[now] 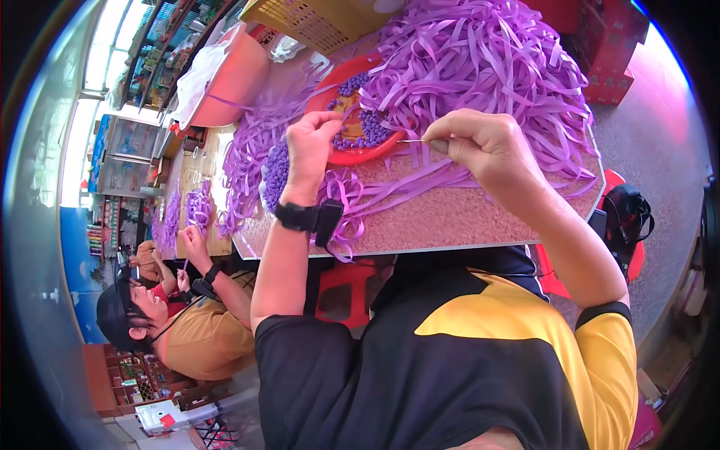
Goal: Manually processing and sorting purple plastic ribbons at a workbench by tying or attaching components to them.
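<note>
My right hand (480,142) pinches a thin metal needle (411,141) that points left toward my left hand. My left hand (313,146), with a black wrist strap (307,217), is closed over small purple beads at the edge of a red tray (360,155). The tray holds several purple beads (371,127). A second heap of purple beads (276,166) lies just left of my left wrist. A big tangle of purple ribbon strips (480,67) covers the table behind both hands.
The speckled table (450,217) ends at an edge close to my chest. A yellow basket (315,19) and a pink tub (232,75) stand at the far side. Another person (180,315) sits to my left, handling purple ribbon. Red stools stand under the table.
</note>
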The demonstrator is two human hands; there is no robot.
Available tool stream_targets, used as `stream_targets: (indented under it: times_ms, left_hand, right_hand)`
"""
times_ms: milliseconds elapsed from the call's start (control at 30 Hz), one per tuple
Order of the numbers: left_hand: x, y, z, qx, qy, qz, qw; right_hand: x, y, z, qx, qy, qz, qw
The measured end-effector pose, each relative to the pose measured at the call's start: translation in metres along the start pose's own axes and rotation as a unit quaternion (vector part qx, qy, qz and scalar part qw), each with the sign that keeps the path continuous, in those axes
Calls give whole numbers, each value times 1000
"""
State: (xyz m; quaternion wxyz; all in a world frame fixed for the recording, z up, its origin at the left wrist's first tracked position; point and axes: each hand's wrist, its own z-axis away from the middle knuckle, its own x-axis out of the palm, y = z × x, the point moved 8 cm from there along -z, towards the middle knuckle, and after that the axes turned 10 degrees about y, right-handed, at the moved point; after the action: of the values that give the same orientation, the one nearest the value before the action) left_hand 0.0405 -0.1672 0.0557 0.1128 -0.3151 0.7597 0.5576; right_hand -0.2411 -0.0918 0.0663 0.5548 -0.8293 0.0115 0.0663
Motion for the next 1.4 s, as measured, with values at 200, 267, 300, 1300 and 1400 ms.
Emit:
stream_targets:
  times_ms: [200, 267, 300, 1300, 1400]
  left_hand:
    - [22, 37, 58, -210, -131, 464, 850]
    - [20, 41, 72, -211, -133, 492, 834]
    - [19, 43, 79, -213, -136, 515, 819]
    - [-34, -23, 122, -187, -70, 522, 829]
    - [-30, -25, 120, -202, -64, 527, 823]
  right_hand:
    - [9, -8, 1, -28, 2, 75, 997]
    - [15, -15, 0, -48, 2, 101, 994]
    - [19, -20, 0, -72, 6, 110, 991]
    - [148, -20, -5, -99, -156, 138, 973]
    - [149, -17, -6, -118, -135, 146, 973]
